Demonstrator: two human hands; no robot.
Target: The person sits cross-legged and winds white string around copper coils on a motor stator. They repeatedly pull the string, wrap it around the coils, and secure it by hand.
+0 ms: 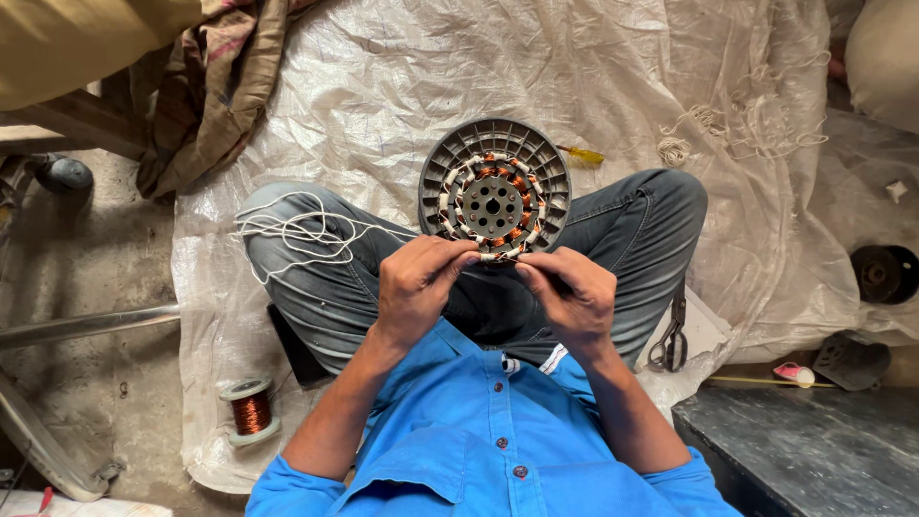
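Resting on the crossed legs, the stator [494, 196] looks heavy and stiff, its copper windings delicate, so the rim seems the safest hold. The left hand [416, 284] and right hand [571, 292] each pinch white thread [297, 233] at its lower edge.

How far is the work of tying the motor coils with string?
Most of the copper coils on the round motor core already carry white binding. The left hand and right hand pinch the string at the near edge. A few coils near the centre show bare copper, so some tying seems left.
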